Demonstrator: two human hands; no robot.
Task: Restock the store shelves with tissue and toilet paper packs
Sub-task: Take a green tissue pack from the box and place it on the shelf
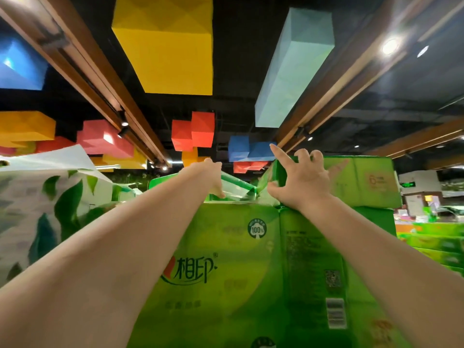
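Right hand (300,180) was raised against the upper corner of a green tissue pack (361,182) on top of the stack, thumb and curled fingers pinching the pack's wrapper edge, index finger sticking up free. Left hand (212,178) reached to the top of the big green pack (226,259) in front; its fingers went over the clear plastic flap (234,188) there and were mostly hidden behind the hand, so I could not tell whether they gripped or only rested. Both forearms ran up from the bottom corners, cut off by the frame.

Big green pack filled the lower middle, printed logo and barcode side facing the camera, bottom edge cut off. Pinched pack sat on another green pack, just right of and above it. White pack with green leaf print (45,217) stood to the left, blurred. More green packs (437,244) far right, hard to make out. Overhead: coloured ceiling blocks (165,43), wooden beams (100,79), spotlights.
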